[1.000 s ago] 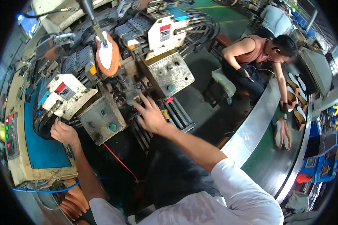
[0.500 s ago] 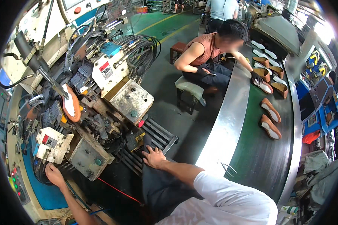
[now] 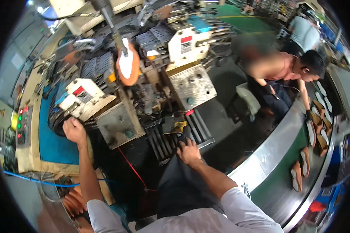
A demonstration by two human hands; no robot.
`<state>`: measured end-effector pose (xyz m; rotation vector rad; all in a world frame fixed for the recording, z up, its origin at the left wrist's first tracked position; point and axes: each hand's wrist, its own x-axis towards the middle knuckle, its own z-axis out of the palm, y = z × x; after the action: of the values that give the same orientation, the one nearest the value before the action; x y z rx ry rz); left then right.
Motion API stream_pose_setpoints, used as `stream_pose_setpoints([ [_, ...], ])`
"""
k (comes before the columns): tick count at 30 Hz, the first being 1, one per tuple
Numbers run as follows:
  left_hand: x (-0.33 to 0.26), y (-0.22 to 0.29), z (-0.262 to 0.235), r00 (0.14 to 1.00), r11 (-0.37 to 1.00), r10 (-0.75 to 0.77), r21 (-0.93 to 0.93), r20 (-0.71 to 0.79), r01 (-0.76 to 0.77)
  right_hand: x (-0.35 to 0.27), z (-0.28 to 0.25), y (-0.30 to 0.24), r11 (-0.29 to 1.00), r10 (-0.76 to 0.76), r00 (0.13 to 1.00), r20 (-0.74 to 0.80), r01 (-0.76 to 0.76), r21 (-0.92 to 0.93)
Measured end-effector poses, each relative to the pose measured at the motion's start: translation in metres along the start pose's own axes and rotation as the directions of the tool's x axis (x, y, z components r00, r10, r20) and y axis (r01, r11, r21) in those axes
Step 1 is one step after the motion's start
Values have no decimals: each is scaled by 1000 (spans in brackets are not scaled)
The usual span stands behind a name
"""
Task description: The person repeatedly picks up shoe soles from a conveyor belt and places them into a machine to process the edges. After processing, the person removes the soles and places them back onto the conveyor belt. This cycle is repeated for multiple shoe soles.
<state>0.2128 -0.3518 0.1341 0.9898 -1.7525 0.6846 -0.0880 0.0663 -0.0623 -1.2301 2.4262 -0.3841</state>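
My left hand (image 3: 74, 130) is closed, its fingers curled beside the cables under the left cream-coloured machine block (image 3: 83, 99). Whatever lies inside those fingers, if anything, is hidden. My right hand (image 3: 188, 151) rests over my dark trouser leg (image 3: 179, 182), fingers stretched forward near a metal slatted rack (image 3: 200, 130). Between the machine's two sides sits a brown shoe upper (image 3: 129, 70) with a white sole side facing up. A metal rod (image 3: 114, 31) comes down onto that white face. Neither hand touches the shoe upper.
On the right, a conveyor (image 3: 272, 186) carries several brown shoe uppers (image 3: 296, 174) and white sole pieces. A seated co-worker (image 3: 286, 70) reaches over it. A button panel (image 3: 22, 124) stands at the left. A red cable (image 3: 132, 167) runs below the machine, and a blue hose (image 3: 39, 180) crosses lower left.
The view has turned left, so the machine and conveyor appear farther right. My left hand has curled more tightly near the cables. My right hand stays about my leg by the rack.
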Motion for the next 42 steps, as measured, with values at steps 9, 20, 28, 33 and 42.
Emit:
stream_pose_setpoints([
  [9, -4, -2, -11, 999, 1000, -29, 0, 17, 29, 10, 9, -4, 999, -48, 999, 5, 48, 22],
  [20, -5, 0, -9, 1000, 1000, -4, -17, -4, 4, 12, 3, 3, 999, -3, 999, 32, 2, 52],
  [28, -5, -3, -7, 1000, 1000, 5, -17, -10, -5, 12, 3, 6, 996, -15, 1000, 22, 13, 84],
  [33, -7, -7, -7, 1000, 1000, -3, -13, 4, 3, 13, 1, 8, 995, -12, 999, 30, 9, 97],
  [42, -8, -10, -6, 1000, 1000, -10, 11, 23, 9, 12, -1, 8, 995, 2, 999, 37, -6, 99],
])
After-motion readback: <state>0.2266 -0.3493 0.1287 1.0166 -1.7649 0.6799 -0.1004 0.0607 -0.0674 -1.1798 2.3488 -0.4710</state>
